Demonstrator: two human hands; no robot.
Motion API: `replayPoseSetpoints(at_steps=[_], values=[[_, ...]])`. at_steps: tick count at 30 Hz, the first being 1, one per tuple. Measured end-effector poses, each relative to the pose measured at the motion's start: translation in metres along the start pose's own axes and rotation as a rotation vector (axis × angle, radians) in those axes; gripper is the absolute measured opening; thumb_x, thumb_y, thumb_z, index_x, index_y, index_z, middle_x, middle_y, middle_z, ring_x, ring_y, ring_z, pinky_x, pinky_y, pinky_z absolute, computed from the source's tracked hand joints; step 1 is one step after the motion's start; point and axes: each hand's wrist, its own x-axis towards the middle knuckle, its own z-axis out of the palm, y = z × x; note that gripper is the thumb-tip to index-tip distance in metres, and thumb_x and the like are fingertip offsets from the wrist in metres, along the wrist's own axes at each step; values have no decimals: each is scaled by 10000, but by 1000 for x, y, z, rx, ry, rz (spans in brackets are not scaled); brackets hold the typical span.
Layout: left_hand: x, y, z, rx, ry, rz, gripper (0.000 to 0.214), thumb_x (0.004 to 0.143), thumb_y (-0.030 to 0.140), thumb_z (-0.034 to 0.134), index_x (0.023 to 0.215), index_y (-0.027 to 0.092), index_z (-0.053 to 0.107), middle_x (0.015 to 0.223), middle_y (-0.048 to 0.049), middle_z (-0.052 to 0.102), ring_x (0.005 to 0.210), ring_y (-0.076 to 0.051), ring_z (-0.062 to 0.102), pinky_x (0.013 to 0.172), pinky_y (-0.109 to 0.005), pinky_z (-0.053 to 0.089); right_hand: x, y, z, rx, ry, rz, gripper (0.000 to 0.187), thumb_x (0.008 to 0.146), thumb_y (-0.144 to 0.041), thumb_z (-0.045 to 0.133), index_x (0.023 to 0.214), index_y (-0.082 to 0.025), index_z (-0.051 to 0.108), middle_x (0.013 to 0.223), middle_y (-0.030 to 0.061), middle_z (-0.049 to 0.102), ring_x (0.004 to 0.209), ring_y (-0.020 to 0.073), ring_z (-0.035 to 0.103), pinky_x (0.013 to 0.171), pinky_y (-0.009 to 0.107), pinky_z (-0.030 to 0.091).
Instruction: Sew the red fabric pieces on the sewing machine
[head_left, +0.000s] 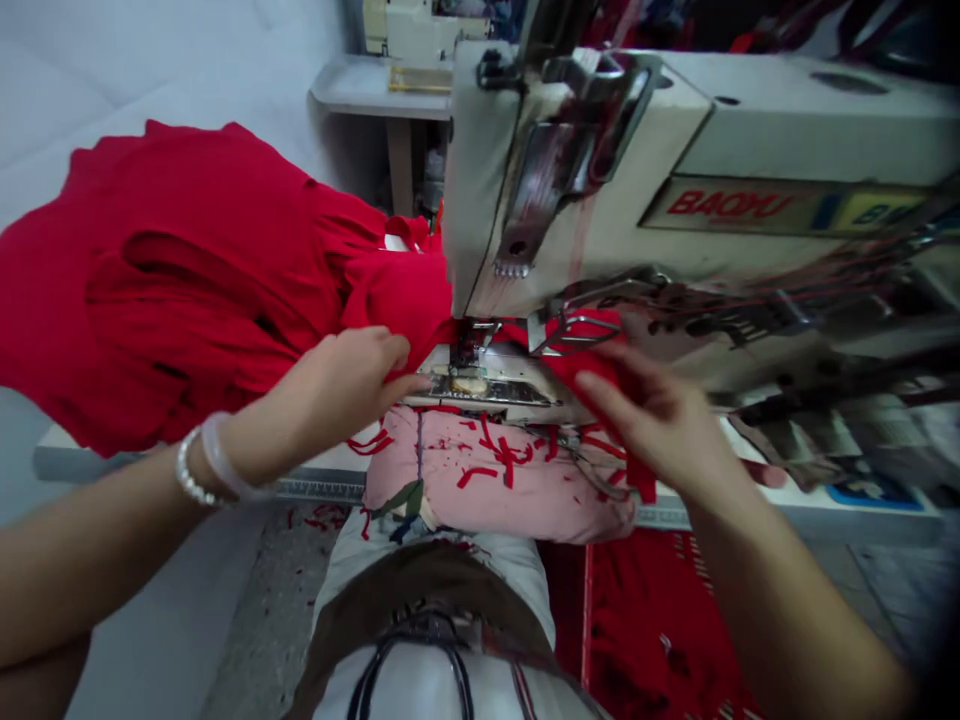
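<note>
Red fabric (195, 270) against L hand (341, 385)

Illumination is dim and diffuse. Motion blur affects the right fingers (613, 402) and nameplate (739, 206); the far right corner darkens.

Left hand (341, 385) on red cloth (202, 280), right hand (671, 420) by sewing machine (630, 215).

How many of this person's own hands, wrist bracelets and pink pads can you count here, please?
Hands: 2, left hand and right hand
Bracelets: 2, beaded bracelet and smooth bracelet
Pink pad: 1
Total: 5
</note>
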Motion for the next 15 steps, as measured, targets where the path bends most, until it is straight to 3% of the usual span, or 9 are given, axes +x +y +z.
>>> replayPoseSetpoints(at_steps=[2,5,9,13,15], values=[[-18,4,15,42,-6,40,326,980,414,484,954,157,684,849,-83,623,786,-227,648,569,-275,462,-26,-4,-2,-99,-23,-81,356,873,-424,658,1108,-158,635,990,105,687,877,214,666,764,348,548],[-38,-7,32,-10,53,139,290,976,347,465,934,209,716,901,-104,623,955,-278,637,612,-312,511,-50,-10,-2,-229,31,-201,150,901,-315,616,943,-173,634,887,70,625,768,176,626,703,308,531],[-59,-33,42,-191,100,234,350,992,358,395,968,270,732,979,-62,696,1029,-242,657,795,-353,569,-60,-6,-10,-133,-73,-219,149,937,-288,581,849,-188,647,839,49,603,754,150,623,649,255,503],[-73,-46,33,-427,62,109,296,969,427,470,1000,285,728,1059,8,741,941,-183,704,820,-319,590,-72,3,-16,-126,-138,-178,138,943,-262,553,873,-187,645,1003,85,606,886,173,643,709,280,528],[-77,-48,24,-585,67,-9,228,923,440,549,975,329,742,1055,59,744,940,-179,703,864,-340,584,-76,1,-10,-196,-32,-166,134,926,-299,586,968,-182,639,1052,103,574,938,197,622,770,319,536]])
